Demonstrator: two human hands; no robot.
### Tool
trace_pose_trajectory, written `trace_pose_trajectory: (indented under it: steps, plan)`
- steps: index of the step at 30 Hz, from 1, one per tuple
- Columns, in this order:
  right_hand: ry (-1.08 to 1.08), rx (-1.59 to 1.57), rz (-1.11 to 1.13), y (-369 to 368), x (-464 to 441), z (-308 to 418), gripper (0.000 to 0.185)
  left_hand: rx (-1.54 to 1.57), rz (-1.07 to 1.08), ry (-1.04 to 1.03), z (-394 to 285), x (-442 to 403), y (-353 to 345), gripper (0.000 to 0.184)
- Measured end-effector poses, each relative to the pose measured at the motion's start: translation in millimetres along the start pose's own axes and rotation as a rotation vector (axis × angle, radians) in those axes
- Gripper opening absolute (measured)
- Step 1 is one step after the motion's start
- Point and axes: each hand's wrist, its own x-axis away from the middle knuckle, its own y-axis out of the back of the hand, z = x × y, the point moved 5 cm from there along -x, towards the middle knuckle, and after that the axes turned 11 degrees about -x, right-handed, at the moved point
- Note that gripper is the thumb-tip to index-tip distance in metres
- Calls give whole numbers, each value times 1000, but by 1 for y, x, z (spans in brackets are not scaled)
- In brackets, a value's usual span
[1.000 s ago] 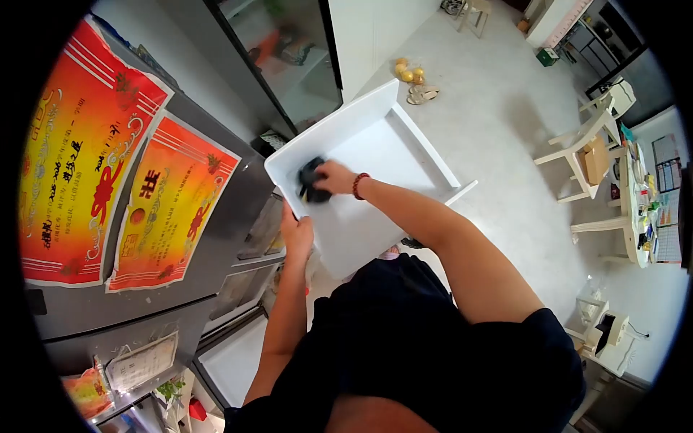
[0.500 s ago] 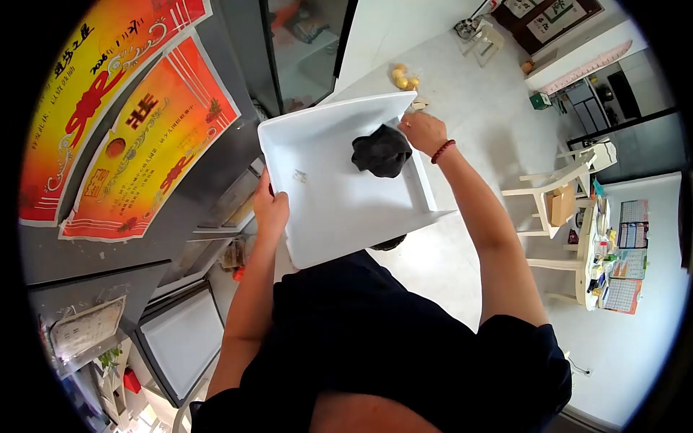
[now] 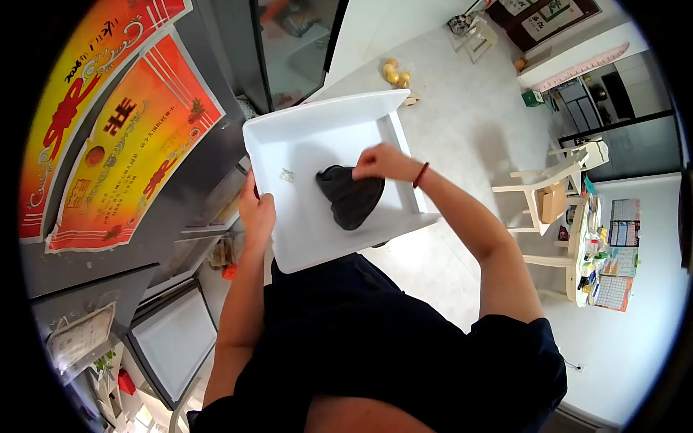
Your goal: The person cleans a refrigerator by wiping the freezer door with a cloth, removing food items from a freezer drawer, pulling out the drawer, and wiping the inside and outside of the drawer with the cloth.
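Note:
A white plastic drawer [image 3: 310, 242] is held up in front of my torso, its inside facing me. My left hand [image 3: 257, 216] grips its left wall, thumb over the rim. Inside the drawer, my right hand [image 3: 382, 162] pinches the upper edge of a black cloth [image 3: 351, 198], which spreads against the drawer's bottom. Small pale specks [image 3: 286, 175] mark the bottom to the left of the cloth.
A grey fridge [image 3: 166, 195] with colourful paper certificates [image 3: 133, 144] stands on the left, with an open door [image 3: 177, 343] below. Yellow fruit in a bag [image 3: 395, 73] lies on the floor. White chairs [image 3: 538, 191] and a cluttered table [image 3: 577, 252] are on the right.
My right hand has moved left and down from the drawer's right wall into its middle. The cloth has shifted the same way and spread out. My left hand keeps its hold.

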Motion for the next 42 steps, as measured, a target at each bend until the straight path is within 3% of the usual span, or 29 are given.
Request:
trace_pose_trajectory:
  steps: [2,4,5,8,9,12,13,16,21,24,26,28,29,30,32,35,39,42]
  plan:
    - [5,-249,-274,36,-12,-36,34,-4,-3,19,2,-1,0,66]
    - [247,-98,-560,63,-11,-35,26,8,-15,-10,2,-2,-1,66]
    - [332,165,-535,60,-9,-32,24,10,-18,-22,3,-1,-1,66]
    - [147,1008,-377,31,-6,-48,35,-26,-1,5,4,-1,-2,67]
    - [29,1026,-336,25,-15,-70,59,-45,1,-4,4,-1,-3,68]
    - [-73,1106,-368,21,-34,-76,60,-83,2,-24,8,-3,-4,69]
    - [-63,1088,-355,23,-40,-72,65,-85,9,-25,10,-3,-4,70]
    - [-309,787,-298,24,-57,-70,73,-6,28,-17,7,-3,-6,70]
    - [-316,605,-378,23,-66,-67,47,123,-72,3,1,1,-9,66]
    - [-330,453,-314,11,-50,-82,39,141,-102,-26,-3,0,-4,65]
    - [-148,483,54,-24,-26,-63,31,106,-121,-71,-2,-2,-2,65]
    - [88,457,67,-29,-9,-28,29,84,-113,-72,5,-5,-2,66]
    - [290,487,-163,-18,-12,-23,28,74,-110,-67,7,-4,-2,66]
    - [362,642,-161,-2,-26,-26,30,51,-90,-60,8,-2,-1,66]
    - [234,945,-147,19,-44,-36,35,-1,-52,-57,2,-3,4,66]
    - [-172,995,-195,22,-51,-70,39,66,-59,-62,-5,-1,5,66]
    - [-293,833,-338,11,-55,-69,49,27,-118,-61,1,8,6,66]
    - [-377,652,-406,7,-53,-68,41,61,-126,-52,-2,4,7,64]
